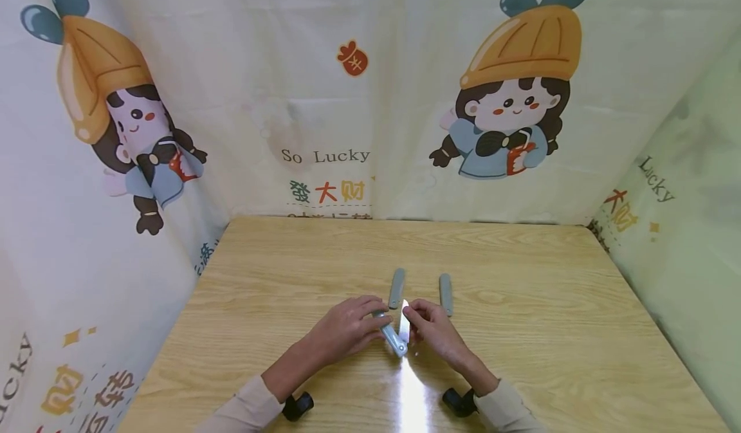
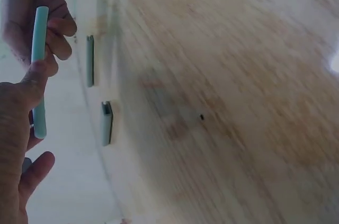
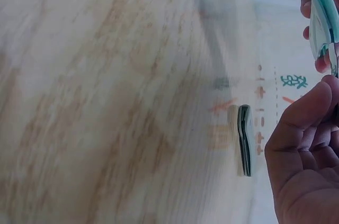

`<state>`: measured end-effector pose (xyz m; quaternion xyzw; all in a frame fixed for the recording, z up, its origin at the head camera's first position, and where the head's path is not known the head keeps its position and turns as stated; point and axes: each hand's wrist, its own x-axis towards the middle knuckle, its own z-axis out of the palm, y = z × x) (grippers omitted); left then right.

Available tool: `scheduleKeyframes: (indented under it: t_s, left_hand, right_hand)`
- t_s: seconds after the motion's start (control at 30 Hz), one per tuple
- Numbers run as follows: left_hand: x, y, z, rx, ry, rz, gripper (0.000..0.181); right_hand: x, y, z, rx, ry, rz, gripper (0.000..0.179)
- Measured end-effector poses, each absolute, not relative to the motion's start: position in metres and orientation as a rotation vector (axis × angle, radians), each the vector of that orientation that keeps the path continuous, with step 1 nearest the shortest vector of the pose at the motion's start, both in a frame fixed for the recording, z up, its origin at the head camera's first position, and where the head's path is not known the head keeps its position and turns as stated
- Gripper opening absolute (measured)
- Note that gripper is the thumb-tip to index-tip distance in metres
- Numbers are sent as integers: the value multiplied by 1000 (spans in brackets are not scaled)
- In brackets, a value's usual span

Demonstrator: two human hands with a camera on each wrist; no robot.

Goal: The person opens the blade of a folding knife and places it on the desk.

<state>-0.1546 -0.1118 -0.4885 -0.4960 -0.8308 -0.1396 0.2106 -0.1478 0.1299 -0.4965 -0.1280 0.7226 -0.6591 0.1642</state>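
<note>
One knife (image 1: 401, 348) is partly unfolded, left fingers (image 1: 367, 305) holding its handle (image 1: 390, 336), right fingers (image 1: 427, 307) pinching its blade (image 1: 404, 327), while two folded knives (image 1: 397, 289) (image 1: 445, 294) lie nearer the desk's (image 1: 521, 259) far edge.

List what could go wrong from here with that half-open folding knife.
1. The right hand pinches the bare blade near its tip, so a slip might cut a finger.
2. The blade stands at an angle to the handle, which the left hand holds; if it swung shut suddenly, it could nip fingers there.
3. Two slim grey-green pieces lie on the table just beyond the hands, so a forward jerk might knock them.
</note>
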Motion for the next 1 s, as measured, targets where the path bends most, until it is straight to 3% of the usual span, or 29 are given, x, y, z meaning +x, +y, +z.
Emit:
scheduleKeyframes:
  t_s: [0.2,1.0]
  left_hand:
    - [-157,-112,-495,-1383,-2266,-394,31]
    - [-169,-111,-486,-1343,-2322,-491,28]
  right_hand:
    - [-148,128,-499,-381,2090,-1866,25]
    - [-157,125,-494,-240,2146,-1908,28]
